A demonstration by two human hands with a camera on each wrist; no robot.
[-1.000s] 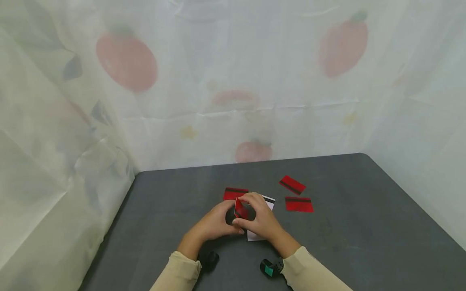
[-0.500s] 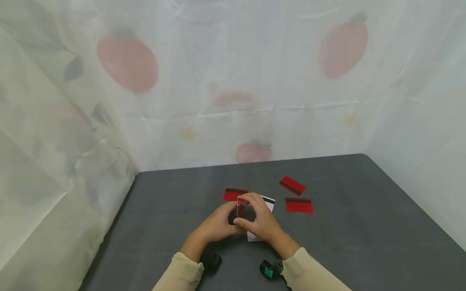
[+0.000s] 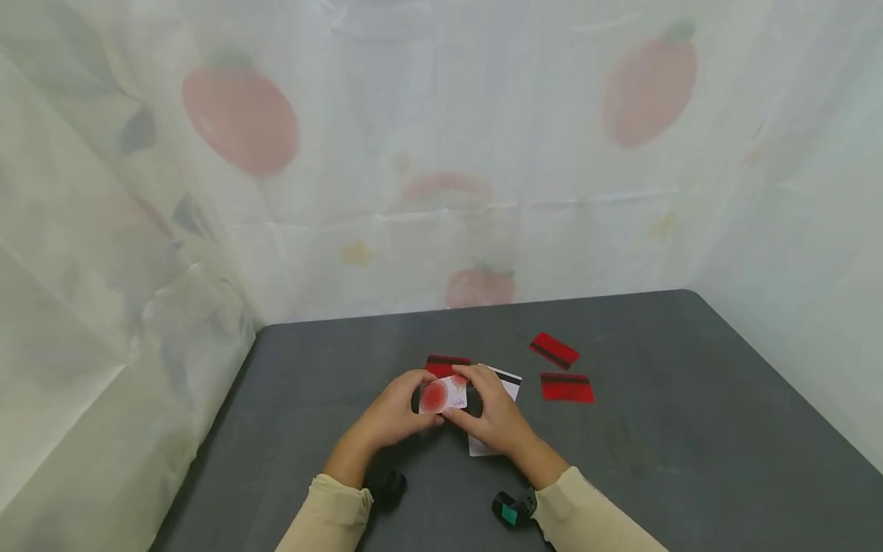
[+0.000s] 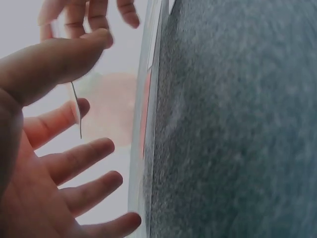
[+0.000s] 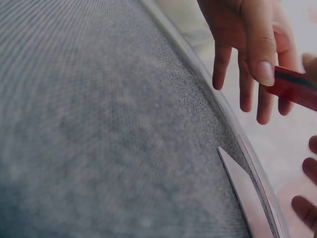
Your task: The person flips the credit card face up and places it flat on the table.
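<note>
Between both hands is a card, its white face with a large red round print turned up in the head view. My left hand [image 3: 389, 410] pinches the left side of this card [image 3: 444, 394] between thumb and fingers. At the card's right side, my right hand [image 3: 500, 414] grips its edges with thumb and forefinger. The right wrist view shows the card's red back [image 5: 294, 89] with a dark stripe. In the left wrist view, the card [image 4: 76, 109] appears nearly edge-on. Under the right hand lies a white card [image 3: 510, 386] with a black stripe, partly hidden.
Behind the hands lies a red striped card [image 3: 441, 365]. Two more, an angled red card [image 3: 555, 351] and a straighter red card [image 3: 567, 388], lie to the right. A white flat piece [image 3: 480, 448] shows below the right hand. Printed curtains surround the dark grey table [image 3: 331, 360].
The held card has turned from red back, through edge-on, to its printed white face. The left hand drew in toward the right, then moved back left; the right hand stayed nearly in place.
</note>
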